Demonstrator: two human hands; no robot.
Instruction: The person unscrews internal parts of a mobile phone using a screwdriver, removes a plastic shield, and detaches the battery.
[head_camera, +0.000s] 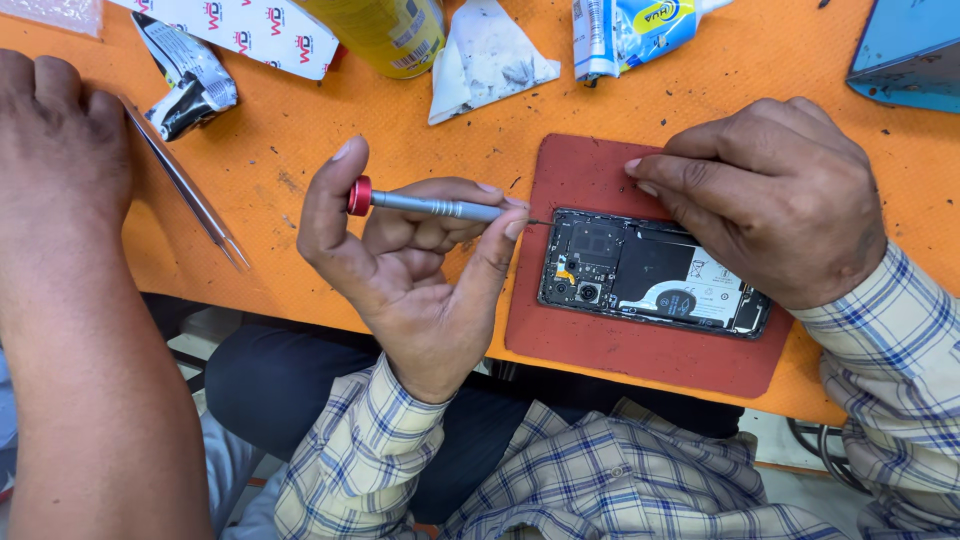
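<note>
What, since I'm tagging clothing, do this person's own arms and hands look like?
Both arms wear long cream sleeves with a blue check. The left sleeve and right sleeve end in wrist cuffs. The left hand and right hand are bare, with no gloves, rings or watch visible.

Between our left hand (420, 270) and right hand (770, 200), bare red mat (580, 170) lies open. Left of our left hand, a co-worker's forearm (70, 330) and tweezers (190, 190) crowd the orange table (300, 130).
</note>
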